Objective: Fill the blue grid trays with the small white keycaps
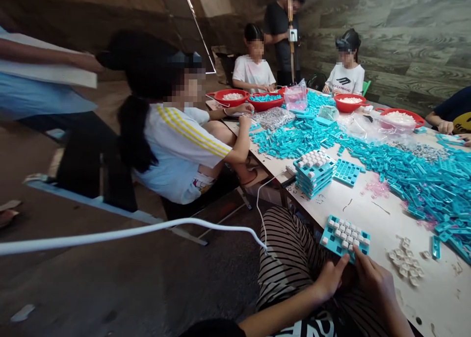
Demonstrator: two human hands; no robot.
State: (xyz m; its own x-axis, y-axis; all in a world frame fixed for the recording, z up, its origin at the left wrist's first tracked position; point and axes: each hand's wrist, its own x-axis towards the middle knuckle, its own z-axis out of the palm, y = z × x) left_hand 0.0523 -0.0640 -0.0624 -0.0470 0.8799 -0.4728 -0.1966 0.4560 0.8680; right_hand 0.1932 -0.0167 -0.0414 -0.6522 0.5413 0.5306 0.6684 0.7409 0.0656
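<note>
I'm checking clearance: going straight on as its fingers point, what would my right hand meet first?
Most likely the white caps on the blue board; your right hand reaches right up to them, perhaps already touching, though depth is unclear.

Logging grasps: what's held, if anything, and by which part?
The teal board seems held at its near edge by the left hand; the right hand meets it there too. Any keycap between its fingers: can't tell.

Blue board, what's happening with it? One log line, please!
left hand: at near edge of blue board | right hand: fingertip by a white key | nearby: loose pale pieces on table, stacked boards
</note>
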